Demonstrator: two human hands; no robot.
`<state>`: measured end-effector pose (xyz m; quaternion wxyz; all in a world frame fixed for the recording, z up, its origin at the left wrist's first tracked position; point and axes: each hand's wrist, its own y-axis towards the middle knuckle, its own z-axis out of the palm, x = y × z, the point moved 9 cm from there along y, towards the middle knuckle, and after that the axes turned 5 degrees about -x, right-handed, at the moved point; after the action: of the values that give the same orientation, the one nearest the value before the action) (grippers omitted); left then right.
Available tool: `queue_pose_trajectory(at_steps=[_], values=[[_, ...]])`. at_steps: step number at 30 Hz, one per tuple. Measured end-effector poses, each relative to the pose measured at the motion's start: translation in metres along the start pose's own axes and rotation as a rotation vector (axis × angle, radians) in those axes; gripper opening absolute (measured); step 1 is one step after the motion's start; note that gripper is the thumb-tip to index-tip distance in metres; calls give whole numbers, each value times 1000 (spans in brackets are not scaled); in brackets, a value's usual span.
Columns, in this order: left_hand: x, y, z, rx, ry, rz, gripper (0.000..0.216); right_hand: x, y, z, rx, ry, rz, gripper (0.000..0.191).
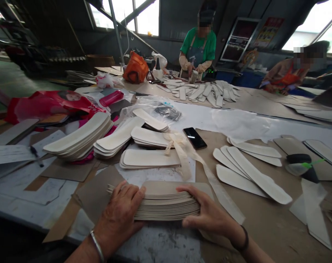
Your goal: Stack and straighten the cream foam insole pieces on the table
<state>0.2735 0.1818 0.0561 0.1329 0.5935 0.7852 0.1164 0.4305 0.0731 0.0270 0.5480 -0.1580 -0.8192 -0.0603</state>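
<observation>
Reference item: silver bangle point(97, 245), worn on the left wrist. Form: narrow, smooth, rounded band with a polished metallic finish and bright highlights along its visible edge. Beyond the bangle: left hand point(120, 210), bare, with a broad back and fine creases at the knuckles. Behind the bangle: left forearm point(82, 254), bare up to the picture edge. Well to the right of the bangle: dark wristband point(245, 237), worn on the right wrist. Form: thin, curved, dull-surfaced; material cannot be determined. Beyond the wristband, also right of the bangle: right hand point(209, 215), bare, slender at the wrist.
</observation>
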Motion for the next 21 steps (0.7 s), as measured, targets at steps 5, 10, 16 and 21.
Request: queue_pose_trajectory(at_steps=[5,10,16,21], values=[[40,-20,-12,-71,-74,-77,85,-10,3,-3,-66,-43,40,53],[61,-26,1,-103,-289,-223,80,-15,5,-1,-96,2,68,51],[26,-30,1,-198,-335,-194,65,-19,-7,-23,-633,14,40,29],[24,-36,-1,-140,-316,-181,61,-19,-8,-25,-685,-21,34,34]])
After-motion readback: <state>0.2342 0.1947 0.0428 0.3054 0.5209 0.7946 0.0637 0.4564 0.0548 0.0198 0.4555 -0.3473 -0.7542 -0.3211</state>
